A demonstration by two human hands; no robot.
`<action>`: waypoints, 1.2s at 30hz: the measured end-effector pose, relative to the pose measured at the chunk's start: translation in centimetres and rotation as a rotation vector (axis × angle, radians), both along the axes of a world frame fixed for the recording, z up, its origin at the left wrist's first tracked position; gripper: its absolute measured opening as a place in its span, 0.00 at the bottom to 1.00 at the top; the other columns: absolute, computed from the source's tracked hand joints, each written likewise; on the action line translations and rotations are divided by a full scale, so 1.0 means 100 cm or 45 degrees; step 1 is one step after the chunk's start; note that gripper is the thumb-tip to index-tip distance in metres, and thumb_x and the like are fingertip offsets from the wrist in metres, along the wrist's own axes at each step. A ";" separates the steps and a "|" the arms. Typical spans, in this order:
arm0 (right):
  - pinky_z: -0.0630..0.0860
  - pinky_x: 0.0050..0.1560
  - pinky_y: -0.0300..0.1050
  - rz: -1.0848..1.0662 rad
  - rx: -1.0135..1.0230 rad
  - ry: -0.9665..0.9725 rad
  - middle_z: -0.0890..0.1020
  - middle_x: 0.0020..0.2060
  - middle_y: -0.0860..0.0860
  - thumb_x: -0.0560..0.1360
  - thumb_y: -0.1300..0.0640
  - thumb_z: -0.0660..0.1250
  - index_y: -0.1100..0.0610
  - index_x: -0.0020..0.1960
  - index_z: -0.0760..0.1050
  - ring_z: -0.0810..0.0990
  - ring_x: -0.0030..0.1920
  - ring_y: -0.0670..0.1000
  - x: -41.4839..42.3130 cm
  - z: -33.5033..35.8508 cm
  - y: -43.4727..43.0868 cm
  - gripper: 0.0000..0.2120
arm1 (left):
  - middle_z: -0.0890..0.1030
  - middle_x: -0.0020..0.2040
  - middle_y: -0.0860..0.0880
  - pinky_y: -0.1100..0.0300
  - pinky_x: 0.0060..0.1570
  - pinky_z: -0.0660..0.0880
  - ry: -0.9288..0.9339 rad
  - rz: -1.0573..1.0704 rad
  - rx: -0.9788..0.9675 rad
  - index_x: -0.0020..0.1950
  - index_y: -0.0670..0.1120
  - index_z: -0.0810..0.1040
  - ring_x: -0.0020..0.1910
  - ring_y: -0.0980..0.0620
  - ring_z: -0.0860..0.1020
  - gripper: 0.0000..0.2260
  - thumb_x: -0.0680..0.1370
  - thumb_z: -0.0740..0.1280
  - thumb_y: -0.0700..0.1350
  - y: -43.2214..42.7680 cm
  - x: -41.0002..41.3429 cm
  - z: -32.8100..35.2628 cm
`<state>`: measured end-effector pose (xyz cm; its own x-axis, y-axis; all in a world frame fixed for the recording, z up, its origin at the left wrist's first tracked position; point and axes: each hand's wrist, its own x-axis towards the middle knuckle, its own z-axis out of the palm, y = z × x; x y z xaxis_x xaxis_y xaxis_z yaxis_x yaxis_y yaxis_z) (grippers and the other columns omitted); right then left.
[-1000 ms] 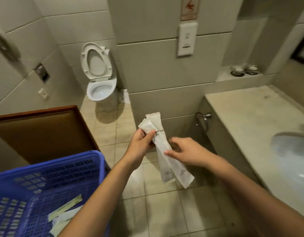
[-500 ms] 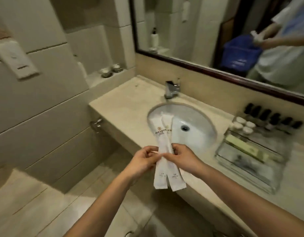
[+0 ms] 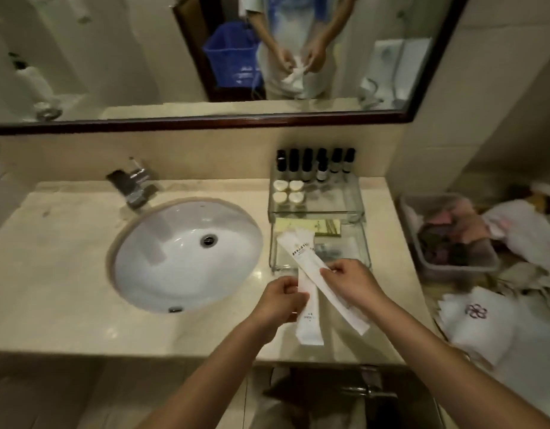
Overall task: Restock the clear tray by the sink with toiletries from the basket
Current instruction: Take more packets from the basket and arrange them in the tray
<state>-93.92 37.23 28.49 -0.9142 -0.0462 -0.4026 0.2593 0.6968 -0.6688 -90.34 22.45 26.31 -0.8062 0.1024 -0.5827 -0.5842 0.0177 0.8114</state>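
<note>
Two long white toiletry packets are held over the counter's front edge. My left hand (image 3: 278,300) pinches the upright packet (image 3: 309,320). My right hand (image 3: 351,281) pinches the other packet (image 3: 301,257), which slants up to the left over the clear tray (image 3: 365,252). The tray sits right of the sink (image 3: 181,252) and holds a pale green packet (image 3: 311,227) and a clear wrapped item. The blue basket (image 3: 232,61) shows only in the mirror, behind me.
Behind the tray a second clear tray (image 3: 355,196) carries dark small bottles (image 3: 314,164) and round white caps. A chrome tap (image 3: 133,185) stands behind the sink. A grey bin of cloths (image 3: 447,233) and folded white towels (image 3: 478,320) lie to the right.
The view has swung from the toilet and basket round to the sink counter. The two packets, held together before, are now spread apart, one in each hand, near the clear tray.
</note>
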 end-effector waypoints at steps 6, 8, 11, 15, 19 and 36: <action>0.76 0.50 0.47 -0.236 0.051 -0.166 0.80 0.51 0.55 0.77 0.55 0.61 0.60 0.55 0.76 0.79 0.49 0.54 -0.040 -0.024 0.010 0.11 | 0.81 0.44 0.47 0.58 0.38 0.79 -0.073 -0.063 0.000 0.52 0.42 0.75 0.43 0.50 0.82 0.07 0.76 0.63 0.34 0.031 -0.057 -0.023; 0.76 0.54 0.51 -0.317 0.040 -0.211 0.80 0.52 0.57 0.78 0.56 0.59 0.61 0.54 0.75 0.79 0.52 0.57 -0.054 -0.032 0.003 0.11 | 0.81 0.47 0.46 0.56 0.41 0.80 -0.078 -0.024 -0.050 0.52 0.44 0.76 0.46 0.48 0.82 0.06 0.76 0.64 0.36 0.035 -0.072 -0.032; 0.74 0.49 0.46 -0.419 0.046 -0.245 0.79 0.49 0.55 0.79 0.56 0.58 0.60 0.53 0.74 0.78 0.49 0.55 -0.074 -0.044 -0.007 0.10 | 0.81 0.44 0.47 0.59 0.36 0.78 -0.073 0.069 -0.107 0.48 0.46 0.76 0.44 0.48 0.81 0.04 0.75 0.66 0.38 0.035 -0.087 -0.044; 0.69 0.44 0.43 -0.422 -0.001 -0.277 0.75 0.45 0.53 0.79 0.56 0.57 0.59 0.51 0.71 0.74 0.45 0.52 -0.094 -0.057 -0.015 0.07 | 0.82 0.42 0.46 0.62 0.34 0.76 -0.096 0.095 -0.209 0.47 0.45 0.76 0.40 0.49 0.80 0.03 0.75 0.66 0.38 0.032 -0.106 -0.055; 0.68 0.45 0.42 -0.356 -0.055 -0.305 0.76 0.45 0.53 0.78 0.57 0.60 0.57 0.48 0.69 0.74 0.46 0.52 -0.107 -0.069 -0.006 0.03 | 0.80 0.37 0.48 0.69 0.29 0.73 -0.087 0.035 -0.162 0.46 0.42 0.77 0.34 0.54 0.77 0.07 0.74 0.64 0.31 0.035 -0.118 -0.058; 0.74 0.49 0.45 0.328 0.026 -0.328 0.79 0.49 0.50 0.73 0.63 0.66 0.50 0.48 0.71 0.78 0.50 0.52 -0.157 -0.085 0.063 0.10 | 0.78 0.44 0.50 0.56 0.47 0.73 0.124 0.332 -0.788 0.50 0.46 0.74 0.46 0.47 0.77 0.03 0.78 0.63 0.40 -0.013 -0.143 -0.075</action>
